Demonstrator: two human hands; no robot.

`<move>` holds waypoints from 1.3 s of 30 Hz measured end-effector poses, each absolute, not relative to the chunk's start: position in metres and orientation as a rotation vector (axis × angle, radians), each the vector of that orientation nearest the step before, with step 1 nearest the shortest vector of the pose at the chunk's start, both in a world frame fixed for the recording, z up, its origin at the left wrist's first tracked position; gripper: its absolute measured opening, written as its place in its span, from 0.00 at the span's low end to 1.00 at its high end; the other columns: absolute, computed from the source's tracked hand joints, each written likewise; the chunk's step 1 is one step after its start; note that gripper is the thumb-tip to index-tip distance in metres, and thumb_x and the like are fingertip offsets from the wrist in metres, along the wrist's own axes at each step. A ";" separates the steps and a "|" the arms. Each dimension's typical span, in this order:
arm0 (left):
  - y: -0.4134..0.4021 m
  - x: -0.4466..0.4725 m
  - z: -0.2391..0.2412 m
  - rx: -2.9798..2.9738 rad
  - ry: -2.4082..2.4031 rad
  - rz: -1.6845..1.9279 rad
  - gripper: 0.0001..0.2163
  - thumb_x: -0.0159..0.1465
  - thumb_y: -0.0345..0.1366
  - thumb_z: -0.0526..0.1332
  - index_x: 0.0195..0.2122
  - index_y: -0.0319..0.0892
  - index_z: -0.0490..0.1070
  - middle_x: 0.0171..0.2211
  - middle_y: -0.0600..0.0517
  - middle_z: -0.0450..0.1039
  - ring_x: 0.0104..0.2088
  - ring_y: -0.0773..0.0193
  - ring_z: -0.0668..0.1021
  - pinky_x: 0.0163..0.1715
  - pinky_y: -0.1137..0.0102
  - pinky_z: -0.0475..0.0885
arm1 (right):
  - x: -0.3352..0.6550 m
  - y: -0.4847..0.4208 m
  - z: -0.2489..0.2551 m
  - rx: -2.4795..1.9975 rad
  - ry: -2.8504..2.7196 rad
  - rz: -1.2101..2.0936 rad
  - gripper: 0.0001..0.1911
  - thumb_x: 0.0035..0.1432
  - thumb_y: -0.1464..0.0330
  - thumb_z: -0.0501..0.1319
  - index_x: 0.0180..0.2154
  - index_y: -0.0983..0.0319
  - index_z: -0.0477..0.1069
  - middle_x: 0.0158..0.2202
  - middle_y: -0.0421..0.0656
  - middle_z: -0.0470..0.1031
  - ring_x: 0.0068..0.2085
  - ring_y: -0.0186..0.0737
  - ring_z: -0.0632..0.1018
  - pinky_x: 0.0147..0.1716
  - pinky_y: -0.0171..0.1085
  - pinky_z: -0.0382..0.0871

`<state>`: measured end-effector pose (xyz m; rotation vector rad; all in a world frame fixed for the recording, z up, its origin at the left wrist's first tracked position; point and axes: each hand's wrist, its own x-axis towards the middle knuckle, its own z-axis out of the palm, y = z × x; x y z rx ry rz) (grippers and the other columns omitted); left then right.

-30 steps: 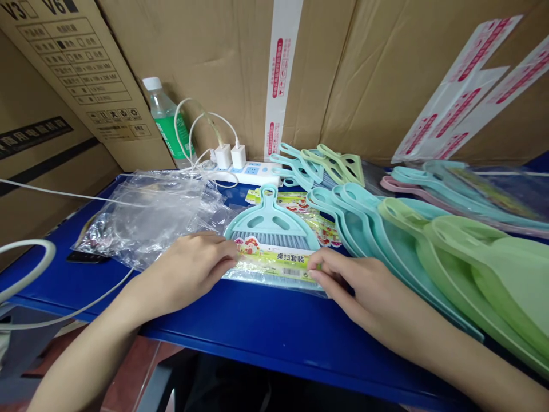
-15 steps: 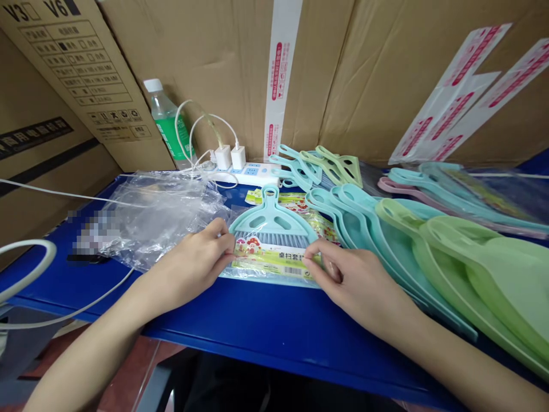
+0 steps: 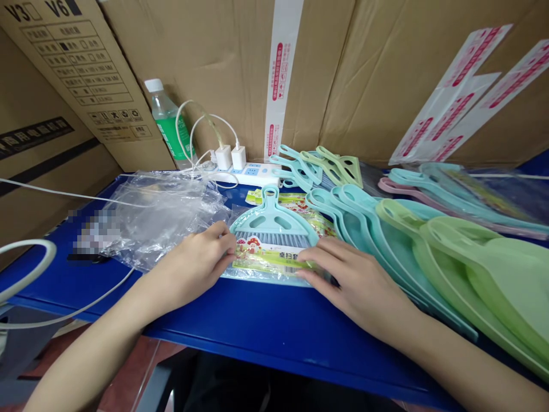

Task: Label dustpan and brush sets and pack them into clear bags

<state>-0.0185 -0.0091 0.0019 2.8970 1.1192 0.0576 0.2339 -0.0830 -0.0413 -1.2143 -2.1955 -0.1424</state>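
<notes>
A light-blue hand brush (image 3: pixel 271 214) with grey bristles lies on a matching dustpan (image 3: pixel 274 281), in front of me. Across their lower part is a clear plastic bag (image 3: pixel 261 275) with a green and yellow printed label showing mushrooms. My left hand (image 3: pixel 203 252) pinches the bag at its left edge, fingertips together. On the right side, my right hand (image 3: pixel 343 266) has its thumb below and its fingers over the bag's edge, with a fold of it between them. That hand covers the right part of the label.
Clear plastic bags (image 3: pixel 158 212) lie in a heap at left. Nested blue and green dustpans (image 3: pixel 433 252) crowd the right, with loose brushes (image 3: pixel 330 166) behind. A power strip (image 3: pixel 253 173), a bottle (image 3: pixel 171 126) and cardboard boxes (image 3: pixel 223 68) stand at the back.
My right hand has slid slightly left over the label, and its fingers are straighter and flatter. My left hand stays where it was on the bag.
</notes>
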 end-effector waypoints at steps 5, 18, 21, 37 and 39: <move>-0.010 -0.017 0.003 2.942 1.121 0.033 0.07 0.67 0.28 0.53 0.34 0.39 0.69 0.37 0.48 0.70 0.27 0.61 0.78 0.27 0.66 0.72 | 0.235 -0.082 -0.043 -1.223 -2.180 -0.039 0.07 0.67 0.66 0.58 0.36 0.61 0.71 0.28 0.42 0.75 0.33 0.41 0.77 0.33 0.38 0.71; -0.011 -0.017 0.002 2.894 1.123 0.009 0.08 0.66 0.26 0.52 0.31 0.40 0.66 0.35 0.49 0.69 0.26 0.64 0.75 0.28 0.68 0.71 | 0.231 -0.084 -0.042 -1.258 -2.233 -0.243 0.09 0.64 0.72 0.57 0.35 0.61 0.76 0.34 0.47 0.74 0.38 0.45 0.73 0.36 0.43 0.73; -0.011 -0.017 0.004 2.873 1.114 0.010 0.10 0.67 0.26 0.50 0.30 0.40 0.65 0.35 0.49 0.69 0.26 0.64 0.75 0.28 0.68 0.70 | 0.231 -0.084 -0.040 -1.215 -2.293 -0.310 0.16 0.62 0.78 0.53 0.36 0.60 0.78 0.40 0.48 0.77 0.41 0.47 0.72 0.39 0.46 0.73; -0.013 -0.013 0.008 2.812 1.129 -0.022 0.09 0.67 0.26 0.47 0.36 0.41 0.64 0.38 0.48 0.70 0.28 0.62 0.77 0.29 0.67 0.72 | 0.230 -0.090 -0.038 -1.107 -2.421 -0.730 0.19 0.66 0.80 0.49 0.39 0.65 0.79 0.36 0.44 0.82 0.43 0.45 0.74 0.44 0.42 0.65; -0.013 -0.013 0.007 2.828 1.112 -0.031 0.10 0.67 0.25 0.47 0.37 0.41 0.65 0.38 0.48 0.70 0.29 0.61 0.78 0.30 0.67 0.72 | 0.228 -0.091 -0.038 -1.099 -2.446 -0.759 0.20 0.66 0.80 0.48 0.41 0.66 0.78 0.35 0.45 0.81 0.41 0.44 0.76 0.41 0.42 0.66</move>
